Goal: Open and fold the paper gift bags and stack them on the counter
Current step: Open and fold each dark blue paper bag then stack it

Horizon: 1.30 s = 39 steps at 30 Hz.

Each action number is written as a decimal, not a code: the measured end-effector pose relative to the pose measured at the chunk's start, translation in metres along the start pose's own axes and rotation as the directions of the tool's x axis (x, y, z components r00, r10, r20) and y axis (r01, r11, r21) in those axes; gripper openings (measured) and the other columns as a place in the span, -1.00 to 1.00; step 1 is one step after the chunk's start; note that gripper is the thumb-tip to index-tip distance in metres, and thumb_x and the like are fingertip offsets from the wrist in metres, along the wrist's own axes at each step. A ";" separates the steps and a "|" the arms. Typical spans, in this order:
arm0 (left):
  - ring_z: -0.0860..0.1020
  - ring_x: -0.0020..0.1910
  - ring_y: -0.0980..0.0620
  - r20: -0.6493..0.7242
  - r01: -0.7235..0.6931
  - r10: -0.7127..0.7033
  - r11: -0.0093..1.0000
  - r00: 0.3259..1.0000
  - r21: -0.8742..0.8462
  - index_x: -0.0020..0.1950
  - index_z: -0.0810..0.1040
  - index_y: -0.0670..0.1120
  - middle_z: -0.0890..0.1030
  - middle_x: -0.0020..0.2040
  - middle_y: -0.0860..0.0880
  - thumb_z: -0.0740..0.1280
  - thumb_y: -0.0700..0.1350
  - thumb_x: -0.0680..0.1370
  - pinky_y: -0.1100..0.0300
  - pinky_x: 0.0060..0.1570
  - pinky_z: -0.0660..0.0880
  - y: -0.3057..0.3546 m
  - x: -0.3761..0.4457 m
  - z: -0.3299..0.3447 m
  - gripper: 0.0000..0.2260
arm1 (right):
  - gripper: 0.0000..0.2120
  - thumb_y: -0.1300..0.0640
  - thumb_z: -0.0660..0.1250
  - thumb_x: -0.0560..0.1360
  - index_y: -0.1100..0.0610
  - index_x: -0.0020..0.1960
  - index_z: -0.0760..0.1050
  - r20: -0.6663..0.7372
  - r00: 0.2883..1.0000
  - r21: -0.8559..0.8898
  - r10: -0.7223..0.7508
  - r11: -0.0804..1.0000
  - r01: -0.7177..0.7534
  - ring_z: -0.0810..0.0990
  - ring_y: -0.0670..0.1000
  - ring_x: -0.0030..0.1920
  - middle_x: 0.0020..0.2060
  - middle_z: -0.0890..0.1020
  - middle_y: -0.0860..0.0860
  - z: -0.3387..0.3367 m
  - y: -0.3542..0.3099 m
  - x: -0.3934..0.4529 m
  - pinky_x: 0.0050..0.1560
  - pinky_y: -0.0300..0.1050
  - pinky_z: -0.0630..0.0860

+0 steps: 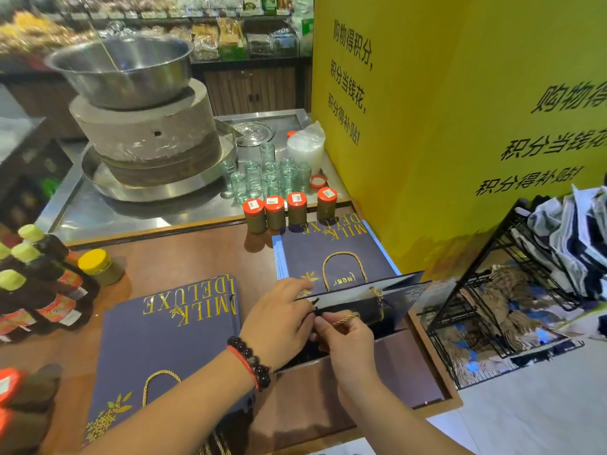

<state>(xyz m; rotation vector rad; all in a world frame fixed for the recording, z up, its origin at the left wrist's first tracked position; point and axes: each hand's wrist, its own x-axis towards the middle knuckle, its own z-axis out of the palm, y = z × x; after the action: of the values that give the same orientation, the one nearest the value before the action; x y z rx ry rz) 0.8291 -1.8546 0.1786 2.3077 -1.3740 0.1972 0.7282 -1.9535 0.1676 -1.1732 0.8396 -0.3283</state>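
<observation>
An opened navy gift bag is held at the right part of the brown table, its mouth spread and its white lining shown. The bag's near rim is gripped by the left hand, whose fingers are curled over the edge, while a gold cord handle is pinched between the thumb and fingers of the right hand. A bracelet of dark beads and a red cord are worn on the left wrist. Just behind the opened bag, a stack of flat bags printed "MILK DELUXE" is laid against the yellow panel. A second flat stack is laid at the near left of the table, well apart from the first. Four red-lidded jars are lined up at the table's far edge, with clear glass jars and a stone mill set on the metal tray beyond. Dark bottles with green caps and a yellow-lidded jar are stood at the left. A black wire rack is placed to the right of the table.
</observation>
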 end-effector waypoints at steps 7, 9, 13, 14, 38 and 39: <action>0.46 0.13 0.05 -0.024 0.003 -0.002 0.999 1.000 0.045 -0.19 0.66 -0.06 0.57 0.14 0.03 0.29 0.06 0.44 0.19 0.01 0.50 0.001 -0.001 0.000 -0.77 | -0.84 0.27 0.33 0.54 0.19 -0.14 0.68 0.031 0.998 0.142 0.052 0.988 -0.056 0.57 -0.02 -0.32 -0.32 0.65 0.10 -0.002 -0.008 -0.004 -0.28 -0.16 0.49; 0.48 0.11 0.05 -0.021 0.016 -0.015 0.997 1.000 0.079 -0.21 0.66 -0.04 0.58 0.13 0.04 0.43 0.08 0.40 0.20 -0.02 0.51 0.000 0.001 0.001 -0.80 | -0.79 0.23 0.29 0.56 0.20 -0.11 0.69 0.049 0.997 0.182 0.061 0.981 -0.069 0.57 0.01 -0.27 -0.27 0.65 0.14 -0.003 -0.009 -0.007 -0.29 -0.16 0.45; 0.53 0.06 0.03 -0.049 0.038 -0.032 0.993 0.998 0.112 -0.29 0.65 -0.02 0.60 0.07 0.04 0.55 0.03 0.31 0.20 -0.10 0.53 0.006 0.005 0.001 -0.83 | -0.80 0.28 0.21 0.59 0.21 0.03 0.62 0.054 0.996 0.196 0.078 0.977 -0.087 0.61 0.02 -0.20 -0.20 0.68 0.14 -0.004 -0.008 -0.008 -0.25 -0.17 0.49; 0.54 0.05 0.03 -0.065 0.031 -0.024 0.994 0.998 0.108 -0.30 0.64 -0.03 0.61 0.06 0.03 0.56 0.01 0.31 0.20 -0.12 0.52 0.007 0.005 0.001 -0.83 | -0.81 0.29 0.21 0.59 0.19 0.05 0.60 0.049 0.996 0.175 0.076 0.981 -0.083 0.61 0.03 -0.18 -0.19 0.68 0.13 -0.004 -0.006 -0.008 -0.25 -0.17 0.49; 0.51 -0.11 -0.01 -0.220 -0.055 0.042 0.997 0.975 -0.054 -0.17 0.65 -0.10 0.60 -0.03 0.04 0.30 -0.07 0.39 0.12 -0.22 0.42 0.009 -0.012 0.015 -0.83 | -0.77 0.05 0.24 0.49 0.15 -0.19 0.58 0.390 0.910 -0.914 0.141 0.176 0.365 0.56 0.14 -0.15 -0.30 0.55 0.08 -0.007 -0.075 0.024 -0.23 -0.05 0.46; 0.51 -0.10 0.00 -0.232 -0.065 0.052 0.997 0.971 -0.046 -0.20 0.65 -0.10 0.58 -0.02 0.05 0.30 -0.07 0.39 0.13 -0.21 0.42 0.010 -0.012 0.015 -0.83 | -0.79 0.06 0.25 0.48 0.15 -0.20 0.58 0.388 0.911 -0.915 0.137 0.173 0.364 0.57 0.14 -0.15 -0.30 0.55 0.08 -0.007 -0.074 0.024 -0.22 -0.04 0.48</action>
<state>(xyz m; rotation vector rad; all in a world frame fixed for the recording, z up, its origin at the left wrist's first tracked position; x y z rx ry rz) 0.8132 -1.8555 0.1639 2.1259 -1.3132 0.4282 0.7531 -2.0023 0.2238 -2.4959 0.5203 0.4903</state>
